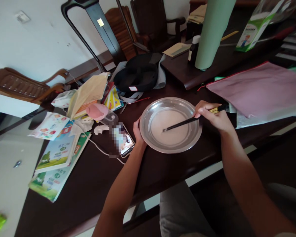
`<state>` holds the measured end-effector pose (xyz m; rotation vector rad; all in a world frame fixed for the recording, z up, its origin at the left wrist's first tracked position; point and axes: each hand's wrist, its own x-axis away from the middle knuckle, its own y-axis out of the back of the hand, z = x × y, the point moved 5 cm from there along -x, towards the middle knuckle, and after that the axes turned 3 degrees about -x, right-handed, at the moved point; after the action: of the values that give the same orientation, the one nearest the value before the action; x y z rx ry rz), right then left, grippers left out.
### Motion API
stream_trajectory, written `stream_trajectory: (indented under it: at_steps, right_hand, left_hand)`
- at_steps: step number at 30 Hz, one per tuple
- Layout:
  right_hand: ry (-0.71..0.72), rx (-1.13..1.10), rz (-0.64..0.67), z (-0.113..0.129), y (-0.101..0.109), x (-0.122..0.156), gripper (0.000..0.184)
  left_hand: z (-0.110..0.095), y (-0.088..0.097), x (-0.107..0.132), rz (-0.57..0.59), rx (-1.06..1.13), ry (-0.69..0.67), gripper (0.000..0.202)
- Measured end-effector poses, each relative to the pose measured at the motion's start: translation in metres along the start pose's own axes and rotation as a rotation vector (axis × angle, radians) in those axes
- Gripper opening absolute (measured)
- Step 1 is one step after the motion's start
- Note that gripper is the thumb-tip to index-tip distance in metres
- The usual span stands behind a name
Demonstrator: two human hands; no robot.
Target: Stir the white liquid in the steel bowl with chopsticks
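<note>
A round metal basin [148, 138] stands on the dark table, with a milky, off-white liquid [172, 131] in its bottom. My left hand [138, 132] grips the basin's left rim, its fingers partly hidden by the wall. Over the right rim, my right hand [208, 113] is closed around black chopsticks [181, 124] with gold-marked upper ends. Their tips meet the liquid near the middle of the basin. A lit phone [125, 141] lies just left of my left hand.
Books [56, 154], a pink-topped clear bottle [98, 112] and a white cable [98, 149] lie left. Behind the basin is a black bag [138, 74]. A pink zip pouch [259, 89] lies right, near a tall green cylinder [213, 36] and dark bottle [193, 51].
</note>
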<state>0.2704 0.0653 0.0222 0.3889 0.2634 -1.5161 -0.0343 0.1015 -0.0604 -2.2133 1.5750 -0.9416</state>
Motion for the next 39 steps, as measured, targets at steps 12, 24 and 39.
stream_trajectory:
  at_steps: [12, 24, 39]
  right_hand:
    - [0.004, 0.013, -0.049, 0.001, 0.003, 0.001, 0.034]
    - [0.021, 0.037, -0.161, 0.001, 0.009, 0.001, 0.038]
    - [0.028, -0.088, -0.136, 0.000, 0.009, 0.001, 0.046]
  left_hand:
    - [0.004, 0.000, -0.001, 0.121, 0.024, 0.029, 0.030]
    - [0.004, 0.000, -0.001, 0.113, 0.041, 0.039, 0.028]
    - [0.003, -0.003, 0.002, 0.099, 0.031, 0.042, 0.027]
